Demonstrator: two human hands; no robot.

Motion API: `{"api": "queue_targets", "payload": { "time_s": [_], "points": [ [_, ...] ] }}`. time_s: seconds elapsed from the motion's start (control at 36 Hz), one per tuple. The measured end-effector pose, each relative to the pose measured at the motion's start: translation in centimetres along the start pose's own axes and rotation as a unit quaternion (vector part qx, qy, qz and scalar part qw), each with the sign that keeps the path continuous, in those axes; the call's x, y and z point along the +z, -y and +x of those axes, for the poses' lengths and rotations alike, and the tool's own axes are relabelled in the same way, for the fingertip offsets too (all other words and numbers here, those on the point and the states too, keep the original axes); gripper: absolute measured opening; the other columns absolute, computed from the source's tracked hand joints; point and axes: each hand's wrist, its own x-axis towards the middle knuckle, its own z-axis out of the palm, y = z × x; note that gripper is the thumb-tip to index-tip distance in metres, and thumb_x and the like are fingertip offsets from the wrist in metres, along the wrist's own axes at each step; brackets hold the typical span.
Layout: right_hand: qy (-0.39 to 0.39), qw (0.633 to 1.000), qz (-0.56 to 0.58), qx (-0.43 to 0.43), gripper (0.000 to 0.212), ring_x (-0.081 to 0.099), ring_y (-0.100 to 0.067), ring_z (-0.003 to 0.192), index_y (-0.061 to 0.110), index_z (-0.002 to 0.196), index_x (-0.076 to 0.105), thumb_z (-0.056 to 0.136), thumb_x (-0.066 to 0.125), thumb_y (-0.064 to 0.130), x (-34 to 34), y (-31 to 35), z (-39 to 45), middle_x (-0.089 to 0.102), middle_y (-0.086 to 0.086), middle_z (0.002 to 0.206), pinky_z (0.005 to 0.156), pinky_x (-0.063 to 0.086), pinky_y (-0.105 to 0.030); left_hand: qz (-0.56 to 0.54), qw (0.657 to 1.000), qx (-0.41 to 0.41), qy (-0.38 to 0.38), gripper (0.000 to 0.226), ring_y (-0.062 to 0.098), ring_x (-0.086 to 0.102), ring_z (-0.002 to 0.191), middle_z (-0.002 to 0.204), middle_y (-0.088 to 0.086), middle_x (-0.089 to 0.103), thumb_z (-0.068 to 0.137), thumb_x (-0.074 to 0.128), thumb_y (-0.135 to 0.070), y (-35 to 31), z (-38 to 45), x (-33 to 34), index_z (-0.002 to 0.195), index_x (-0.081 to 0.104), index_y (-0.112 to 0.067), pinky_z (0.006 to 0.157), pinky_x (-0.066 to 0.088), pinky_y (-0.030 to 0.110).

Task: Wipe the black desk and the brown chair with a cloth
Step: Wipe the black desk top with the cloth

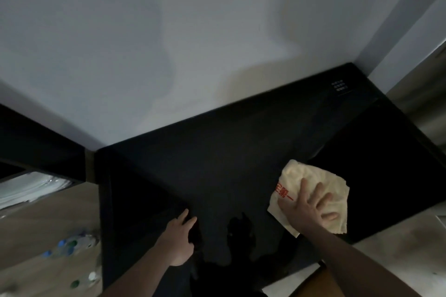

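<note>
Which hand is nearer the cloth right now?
Right. The right hand lies flat on the cloth, fingers spread, pressing it onto the black desk. The left hand rests on the desk near its front edge, well apart from the cloth.

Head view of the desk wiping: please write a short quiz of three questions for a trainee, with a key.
1. True or false: the right hand presses the cloth flat on the black desk.
2. The print on the cloth is: A) blue B) red C) green.
3. Where does the left hand rest?

Key: 1 true. 2 B. 3 On the desk, near its front edge, holding nothing.
</note>
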Motion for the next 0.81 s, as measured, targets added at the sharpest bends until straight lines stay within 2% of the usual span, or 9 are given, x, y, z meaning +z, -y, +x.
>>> {"api": "queue_targets", "payload": {
  "time_s": [0.22, 0.39, 0.53, 0.64, 0.72, 0.81],
  "points": [
    [0.003, 1.000, 0.003, -0.009, 0.102, -0.039, -0.038, 0.145, 0.040, 0.155, -0.025, 0.087, 0.041, 0.079, 6.2, 3.9, -5.8, -0.043, -0.004, 0.158, 0.113, -0.016, -0.071, -0.028, 0.997, 0.063, -0.046, 0.071, 0.017, 0.006, 0.155, 0.168, -0.014, -0.005, 0.099, 0.054, -0.021, 4.8, -3.0, 1.4, 0.161, 0.020, -0.031, 0.120, 0.032, 0.037],
    [0.030, 0.998, -0.018, -0.051, 0.101, -0.041, -0.042, 0.142, 0.041, 0.151, -0.032, 0.089, 0.038, 0.077, 14.6, 9.2, -13.3, -0.047, -0.008, 0.155, 0.110, -0.019, -0.072, -0.032, 0.990, 0.102, -0.088, 0.070, 0.019, 0.012, 0.153, 0.169, -0.010, 0.001, 0.095, 0.052, -0.017, 11.2, -5.9, 2.7, 0.159, 0.026, -0.027, 0.120, 0.025, 0.029],
    [0.069, 0.991, -0.036, -0.108, 0.098, -0.045, -0.045, 0.138, 0.041, 0.153, -0.030, 0.090, 0.037, 0.075, 22.1, 14.2, -19.8, -0.048, -0.011, 0.154, 0.109, -0.020, -0.075, -0.040, 0.991, 0.067, -0.109, 0.074, 0.023, 0.018, 0.152, 0.169, -0.008, 0.004, 0.088, 0.050, -0.019, 17.7, -8.1, 4.3, 0.158, 0.029, -0.028, 0.120, 0.024, 0.029],
    [0.141, 0.976, -0.024, -0.163, 0.091, -0.045, -0.045, 0.138, 0.044, 0.155, -0.020, 0.093, 0.042, 0.068, 26.3, 18.0, -24.6, -0.046, -0.011, 0.155, 0.108, -0.020, -0.073, -0.042, 0.992, 0.036, -0.116, 0.077, 0.026, 0.026, 0.149, 0.168, -0.002, 0.010, 0.081, 0.043, -0.028, 21.8, -9.8, 5.8, 0.157, 0.031, -0.026, 0.119, 0.025, 0.029],
    [0.193, 0.965, 0.018, -0.178, 0.079, -0.043, -0.039, 0.141, 0.049, 0.158, -0.005, 0.097, 0.044, 0.058, 27.0, 19.8, -26.5, -0.041, -0.004, 0.160, 0.113, -0.020, -0.068, -0.047, 0.988, 0.021, -0.144, 0.068, 0.024, 0.027, 0.149, 0.168, -0.001, 0.012, 0.092, 0.050, -0.020, 23.3, -10.5, 7.1, 0.157, 0.030, -0.027, 0.119, 0.023, 0.027],
    [0.227, 0.950, 0.095, -0.193, 0.064, -0.030, -0.032, 0.150, 0.047, 0.159, 0.012, 0.103, 0.043, 0.052, 25.7, 19.2, -26.5, -0.023, 0.007, 0.166, 0.120, -0.012, -0.059, -0.047, 0.984, 0.027, -0.167, 0.075, 0.021, 0.027, 0.148, 0.167, -0.004, 0.010, 0.089, 0.054, -0.015, 23.2, -10.6, 8.1, 0.158, 0.027, -0.028, 0.115, 0.030, 0.026]
  ]
}}
